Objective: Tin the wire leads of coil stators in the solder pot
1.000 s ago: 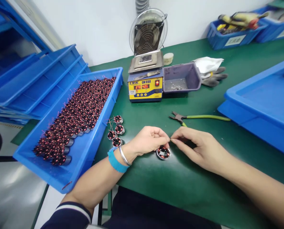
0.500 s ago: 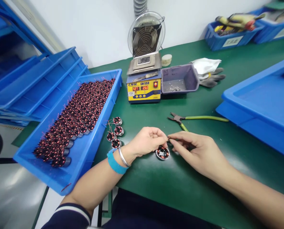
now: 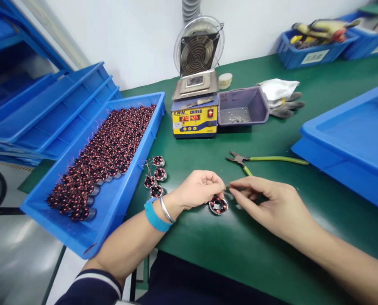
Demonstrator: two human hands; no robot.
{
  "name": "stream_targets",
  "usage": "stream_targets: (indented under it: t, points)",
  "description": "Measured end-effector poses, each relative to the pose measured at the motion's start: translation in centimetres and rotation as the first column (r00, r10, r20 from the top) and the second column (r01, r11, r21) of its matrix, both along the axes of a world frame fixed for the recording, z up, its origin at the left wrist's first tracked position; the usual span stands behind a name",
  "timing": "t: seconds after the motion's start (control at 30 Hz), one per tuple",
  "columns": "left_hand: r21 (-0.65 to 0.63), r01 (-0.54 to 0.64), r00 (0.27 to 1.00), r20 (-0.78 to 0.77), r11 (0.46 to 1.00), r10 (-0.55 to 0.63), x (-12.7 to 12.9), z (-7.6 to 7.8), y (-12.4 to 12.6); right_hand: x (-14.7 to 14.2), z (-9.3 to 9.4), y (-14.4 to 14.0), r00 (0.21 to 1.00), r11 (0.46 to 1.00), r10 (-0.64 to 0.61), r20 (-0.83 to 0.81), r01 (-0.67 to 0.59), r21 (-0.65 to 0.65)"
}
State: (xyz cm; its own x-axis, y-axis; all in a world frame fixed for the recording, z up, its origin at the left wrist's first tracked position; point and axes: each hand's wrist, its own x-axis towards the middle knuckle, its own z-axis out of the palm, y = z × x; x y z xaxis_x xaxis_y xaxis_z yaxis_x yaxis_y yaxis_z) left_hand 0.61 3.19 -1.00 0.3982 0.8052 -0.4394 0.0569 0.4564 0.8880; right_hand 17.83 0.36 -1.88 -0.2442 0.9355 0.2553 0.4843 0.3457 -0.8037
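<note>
A motor stator [image 3: 218,206], a metal ring with copper windings and black inner parts, lies on the green table below my fingers. My left hand [image 3: 204,188] is closed in a pinch just above it, on the stator's thin wire. My right hand [image 3: 265,201] pinches the wire's end between thumb and forefinger, its tips almost meeting the left ones. The wire itself barely shows. Left of my wrist sits a small group of stators [image 3: 157,191] with wires sticking up. Cutting pliers [image 3: 240,159] with green handles rest open beyond my right hand.
A blue tray [image 3: 112,220] packed with stators stands at left, beside stacked blue trays [image 3: 65,106]. Behind are a yellow-blue solder pot [image 3: 194,123], a purple-grey bin [image 3: 243,106] and gloves [image 3: 286,106]. Another blue tray [image 3: 344,148] is at right.
The view has shifted slightly, so everything sits a little further right. Both hands keep their pinch, with the fingertips still close together. The solder pot's displayed digits differ.
</note>
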Motion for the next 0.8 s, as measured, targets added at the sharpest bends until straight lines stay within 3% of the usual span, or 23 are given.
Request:
stream_targets:
  t: [0.2,0.4,0.57,0.8]
  points:
    - [0.002,0.005,1.000,0.013,1.000,-0.005,-0.08,0.07,-0.02,0.26,0.07,-0.02,0.999,0.995,0.033,0.013,-0.031,-0.093]
    - [-0.003,0.020,1.000,0.010,1.000,-0.020,-0.09,0.17,-0.03,0.17,0.16,-0.05,0.999,0.997,0.033,0.034,-0.035,0.063]
    - [0.000,0.071,0.997,0.004,0.997,-0.071,-0.18,0.10,-0.09,0.05,0.24,0.26,0.991,0.989,0.121,0.051,-0.124,0.079]
    - [0.005,0.080,0.997,0.003,0.997,-0.080,-0.24,0.02,-0.11,0.36,-0.25,0.12,0.986,0.977,0.097,0.134,-0.120,0.177]
